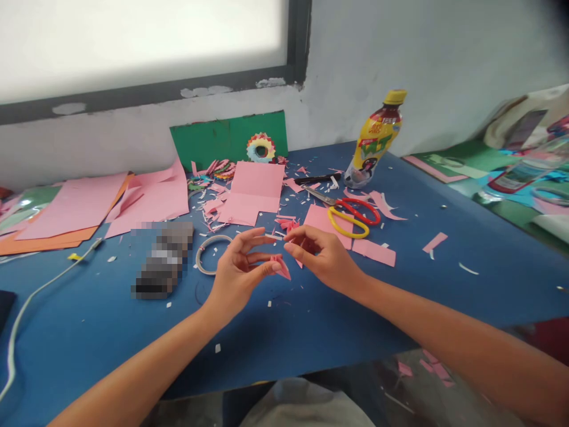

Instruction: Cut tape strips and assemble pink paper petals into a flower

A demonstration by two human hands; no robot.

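My left hand (235, 270) pinches a small folded piece of pink paper (281, 267) between thumb and fingers, above the blue table. Close beside it on the right, my right hand (326, 261) has thumb and forefinger drawn together; what they hold, if anything, is too small to make out. A thin white strip (276, 236) shows between the fingertips of both hands. Just behind them lie pink folded pieces (288, 225), partly hidden. A roll of tape (200, 261) lies flat, partly behind my left hand. Scissors (326, 197) with red and yellow handles rest beyond my right hand.
Pink sheets (71, 204) lie at the left, near a white cable (40, 290) and a blurred-out object (164, 261). At the back are a green board (208, 139), a ring of folded paper (252, 144) and a yellow-capped bottle (377, 136). Paper scraps litter the table (284, 338).
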